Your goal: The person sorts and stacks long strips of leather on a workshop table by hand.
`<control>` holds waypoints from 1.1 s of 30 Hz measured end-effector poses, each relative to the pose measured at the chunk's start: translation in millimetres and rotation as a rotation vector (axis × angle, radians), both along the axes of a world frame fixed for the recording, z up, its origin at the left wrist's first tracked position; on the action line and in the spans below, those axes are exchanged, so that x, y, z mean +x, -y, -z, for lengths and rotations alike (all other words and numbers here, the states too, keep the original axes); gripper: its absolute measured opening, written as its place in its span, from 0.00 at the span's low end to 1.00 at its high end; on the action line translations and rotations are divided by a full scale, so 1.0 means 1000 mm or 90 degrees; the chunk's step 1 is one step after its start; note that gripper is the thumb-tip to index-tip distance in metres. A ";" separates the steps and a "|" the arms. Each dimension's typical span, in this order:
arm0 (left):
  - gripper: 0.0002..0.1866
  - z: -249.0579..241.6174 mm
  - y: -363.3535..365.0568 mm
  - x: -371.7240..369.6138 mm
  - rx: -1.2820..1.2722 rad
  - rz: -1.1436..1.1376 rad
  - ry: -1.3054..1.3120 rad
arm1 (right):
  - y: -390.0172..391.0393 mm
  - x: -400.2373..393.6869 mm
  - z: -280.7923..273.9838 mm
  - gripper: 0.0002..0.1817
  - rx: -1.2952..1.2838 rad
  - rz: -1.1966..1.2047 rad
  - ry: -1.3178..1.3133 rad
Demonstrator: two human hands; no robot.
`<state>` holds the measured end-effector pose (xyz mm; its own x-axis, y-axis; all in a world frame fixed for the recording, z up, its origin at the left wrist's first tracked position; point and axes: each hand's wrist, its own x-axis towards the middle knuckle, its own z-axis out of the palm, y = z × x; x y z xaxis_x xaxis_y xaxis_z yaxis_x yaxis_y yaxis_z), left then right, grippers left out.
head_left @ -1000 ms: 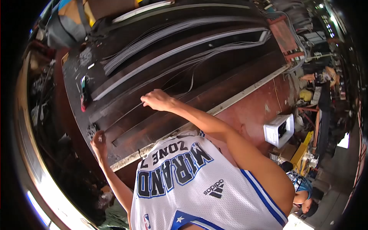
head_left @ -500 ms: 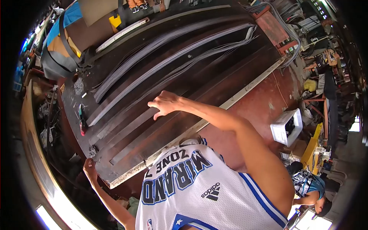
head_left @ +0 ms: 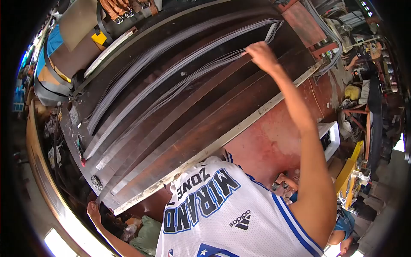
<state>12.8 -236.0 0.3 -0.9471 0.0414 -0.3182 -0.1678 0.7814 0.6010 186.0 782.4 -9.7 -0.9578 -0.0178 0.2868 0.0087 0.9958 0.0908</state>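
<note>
Dark strip (head_left: 205, 88), pinched by left grip (head_left: 93, 210) and right grip (head_left: 262, 55), spans the table (head_left: 250, 121) just beside grey strands (head_left: 201, 70).

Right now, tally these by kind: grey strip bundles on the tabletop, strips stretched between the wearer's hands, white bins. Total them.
Grey strip bundles (two seem to meet at their far right ends): 3
Dark strip between the left hand and right hand: 1
White bin, partly hidden: 1
Total: 5
</note>
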 end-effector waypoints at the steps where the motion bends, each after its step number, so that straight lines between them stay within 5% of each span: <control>1: 0.06 0.000 0.008 0.005 -0.026 0.017 -0.005 | -0.020 0.009 -0.013 0.07 -0.013 -0.026 -0.005; 3: 0.03 0.011 0.037 0.002 0.197 -0.056 0.112 | -0.065 0.032 -0.023 0.07 0.080 0.034 -0.033; 4: 0.02 0.022 0.036 0.011 0.152 -0.115 0.025 | -0.079 0.041 -0.040 0.09 0.110 0.086 0.079; 6: 0.01 0.013 0.023 0.009 -0.041 0.058 0.046 | -0.093 0.052 -0.056 0.18 0.179 0.085 0.100; 7: 0.01 0.023 0.025 0.018 -0.001 -0.012 0.031 | -0.113 0.066 -0.061 0.21 0.202 0.073 0.097; 8: 0.08 0.019 0.024 0.022 0.008 -0.012 0.129 | -0.126 0.077 -0.068 0.22 0.207 0.062 0.124; 11: 0.07 0.007 -0.030 0.032 -0.144 0.105 0.147 | -0.161 0.100 -0.078 0.22 0.244 0.069 0.188; 13: 0.04 0.026 -0.029 0.020 -0.123 0.094 0.081 | -0.134 0.091 -0.069 0.21 0.257 0.114 0.233; 19: 0.06 0.024 -0.109 0.059 -0.177 0.097 0.087 | -0.219 0.132 -0.069 0.22 0.278 0.102 0.246; 20: 0.07 0.061 -0.031 0.019 -0.181 0.102 0.095 | -0.138 0.100 -0.052 0.23 0.287 0.127 0.275; 21: 0.07 0.069 -0.022 0.018 -0.182 0.099 0.100 | -0.135 0.097 -0.052 0.23 0.288 0.145 0.297; 33: 0.06 0.091 -0.022 0.031 -0.148 0.070 0.159 | -0.176 0.115 -0.089 0.23 0.358 0.262 0.347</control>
